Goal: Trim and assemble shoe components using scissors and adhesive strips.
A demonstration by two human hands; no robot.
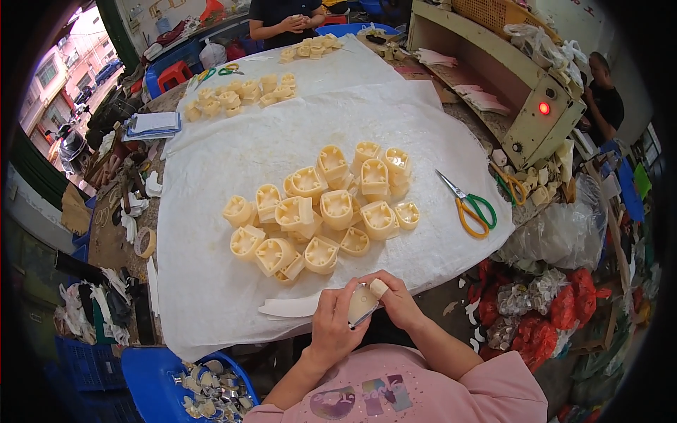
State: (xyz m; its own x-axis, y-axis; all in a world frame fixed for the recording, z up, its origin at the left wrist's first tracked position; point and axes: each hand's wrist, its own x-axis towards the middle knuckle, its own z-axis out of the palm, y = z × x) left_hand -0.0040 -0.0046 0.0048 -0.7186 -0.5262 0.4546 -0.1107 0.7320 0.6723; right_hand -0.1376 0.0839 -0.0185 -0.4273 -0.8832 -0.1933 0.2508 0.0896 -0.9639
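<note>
At the near table edge my left hand [333, 319] is closed round a small cream oval piece with a shiny silver rim [362, 303]. My right hand [400, 302] grips the same piece from the other side. A pale covering wraps the tip of my right thumb [379, 287]. Just beyond my hands spreads a pile of cream, cup-shaped plastic heel parts [300, 213], hollow with small posts inside. Beside my left hand lies a flat white strip [289, 307]. Scissors with green and yellow handles [471, 206] rest to the right of the pile.
White sheeting [204, 282] covers the table. At lower left a blue tub [144, 374] holds several silver-and-cream pieces. More cream parts [236, 95] and a clipboard [153, 123] lie farther off. A machine with a red light [543, 108] stands right; a person [282, 25] works opposite.
</note>
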